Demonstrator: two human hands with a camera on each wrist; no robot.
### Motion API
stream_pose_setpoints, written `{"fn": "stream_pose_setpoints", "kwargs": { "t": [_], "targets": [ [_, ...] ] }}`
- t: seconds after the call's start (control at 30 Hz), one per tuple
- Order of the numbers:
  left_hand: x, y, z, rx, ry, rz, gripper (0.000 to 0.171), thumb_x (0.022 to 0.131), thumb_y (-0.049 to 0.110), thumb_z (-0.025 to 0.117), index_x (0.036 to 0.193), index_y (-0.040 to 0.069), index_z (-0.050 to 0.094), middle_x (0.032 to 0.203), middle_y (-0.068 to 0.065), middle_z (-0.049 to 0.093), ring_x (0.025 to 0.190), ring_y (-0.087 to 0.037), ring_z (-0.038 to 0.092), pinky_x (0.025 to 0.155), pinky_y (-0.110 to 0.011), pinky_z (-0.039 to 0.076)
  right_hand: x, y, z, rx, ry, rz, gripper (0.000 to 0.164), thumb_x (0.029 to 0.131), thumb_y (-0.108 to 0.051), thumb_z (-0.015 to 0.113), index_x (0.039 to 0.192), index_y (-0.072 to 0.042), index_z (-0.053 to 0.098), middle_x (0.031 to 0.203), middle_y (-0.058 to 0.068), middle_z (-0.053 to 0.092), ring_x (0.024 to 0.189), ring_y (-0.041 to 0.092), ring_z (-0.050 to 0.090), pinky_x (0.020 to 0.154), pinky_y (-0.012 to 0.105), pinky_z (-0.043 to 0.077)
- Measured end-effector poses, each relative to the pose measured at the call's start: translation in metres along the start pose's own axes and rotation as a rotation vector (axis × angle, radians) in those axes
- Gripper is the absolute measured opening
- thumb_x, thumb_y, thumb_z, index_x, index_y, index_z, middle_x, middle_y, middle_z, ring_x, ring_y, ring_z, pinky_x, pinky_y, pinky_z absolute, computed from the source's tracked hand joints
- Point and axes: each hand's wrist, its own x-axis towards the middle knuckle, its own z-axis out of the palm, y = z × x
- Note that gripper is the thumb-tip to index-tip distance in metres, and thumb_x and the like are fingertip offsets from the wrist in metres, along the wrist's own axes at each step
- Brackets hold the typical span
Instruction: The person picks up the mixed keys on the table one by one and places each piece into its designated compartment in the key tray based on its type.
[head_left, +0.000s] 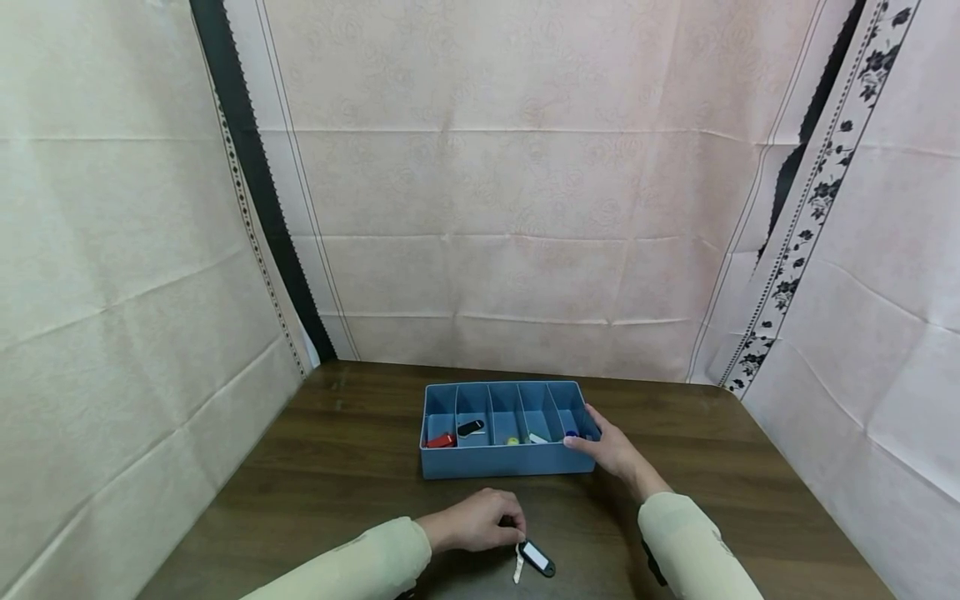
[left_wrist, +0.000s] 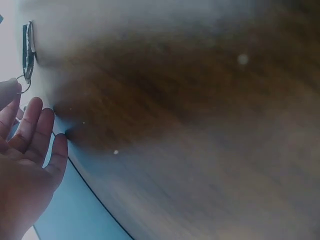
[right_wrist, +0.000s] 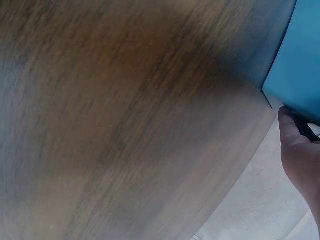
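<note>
My left hand [head_left: 483,521] is low over the front of the table, pinching the thin ring of a key [head_left: 518,567] with a black tag [head_left: 537,557] that has a white label. The left wrist view shows thumb and finger on that ring [left_wrist: 25,86], the other fingers of the hand [left_wrist: 30,150] spread loosely. A blue divided box [head_left: 501,461] stands behind it. At its right end, my right hand [head_left: 611,450] grips the wall, thumb on the near rim and fingers round the far side. In the right wrist view, part of this hand [right_wrist: 302,162] shows at the box corner.
Inside the box's compartments lie a red item [head_left: 442,440], a black item [head_left: 470,427], a small yellow item [head_left: 512,441], a white item [head_left: 537,438] and a blue item [head_left: 572,433]. Pale cloth [head_left: 487,192] hangs around the brown wooden table [head_left: 337,467].
</note>
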Motion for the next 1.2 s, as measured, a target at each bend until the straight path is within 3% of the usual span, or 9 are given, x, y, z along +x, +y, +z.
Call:
{"fn": "stream_pose_setpoints", "kwargs": {
  "t": [0.03,0.13,0.27,0.5,0.87,1.2],
  "targets": [
    [0.002,-0.007,0.005,0.007,0.011,0.008,0.007,0.097,0.026,0.065,0.096,0.026,0.072,0.095,0.016,0.059,0.087,0.002,0.054,0.073,-0.021,0.046,0.000,0.000,0.000,0.001,0.001,0.001,0.119,0.071,-0.075,0.068,0.161,-0.021,0.010,0.162,0.024,0.014,0.144,0.052,0.015,0.104,0.074,0.019],
    [0.001,-0.006,0.003,-0.036,0.005,-0.024,0.007,0.098,0.027,0.064,0.096,0.027,0.071,0.096,0.016,0.060,0.088,0.001,0.055,0.074,-0.023,0.047,-0.001,0.001,0.000,-0.001,0.002,0.000,0.119,0.071,-0.075,0.068,0.161,-0.022,0.010,0.162,0.024,0.014,0.144,0.052,0.015,0.104,0.074,0.019],
    [-0.006,0.019,-0.015,-0.105,0.000,-0.064,0.007,0.098,0.023,0.064,0.096,0.023,0.071,0.096,0.015,0.060,0.087,0.000,0.056,0.076,-0.023,0.048,0.000,0.001,0.000,-0.001,0.001,-0.006,0.119,0.072,-0.075,0.068,0.161,-0.022,0.010,0.162,0.024,0.014,0.144,0.052,0.015,0.104,0.074,0.019],
    [-0.011,0.041,-0.031,-0.177,0.062,-0.099,0.007,0.097,0.019,0.065,0.092,0.021,0.069,0.089,0.016,0.059,0.081,0.000,0.053,0.073,-0.020,0.047,0.001,0.000,-0.001,0.003,-0.002,-0.005,0.118,0.072,-0.075,0.068,0.160,-0.021,0.011,0.162,0.024,0.014,0.144,0.052,0.014,0.105,0.074,0.018],
    [-0.011,0.043,-0.041,-0.180,0.137,-0.113,0.006,0.097,0.020,0.066,0.092,0.021,0.069,0.088,0.015,0.060,0.081,-0.001,0.054,0.076,-0.021,0.048,0.001,0.000,0.000,0.003,-0.002,-0.010,0.115,0.075,-0.072,0.069,0.160,-0.020,0.012,0.161,0.025,0.016,0.144,0.052,0.016,0.105,0.073,0.019],
    [-0.012,0.042,-0.050,-0.234,0.153,-0.154,0.006,0.097,0.020,0.066,0.093,0.024,0.068,0.088,0.012,0.061,0.081,-0.004,0.056,0.073,-0.023,0.049,0.001,0.001,-0.001,0.005,-0.010,-0.015,0.115,0.076,-0.071,0.069,0.160,-0.020,0.011,0.161,0.025,0.014,0.144,0.051,0.015,0.106,0.073,0.019]
  ]
}}
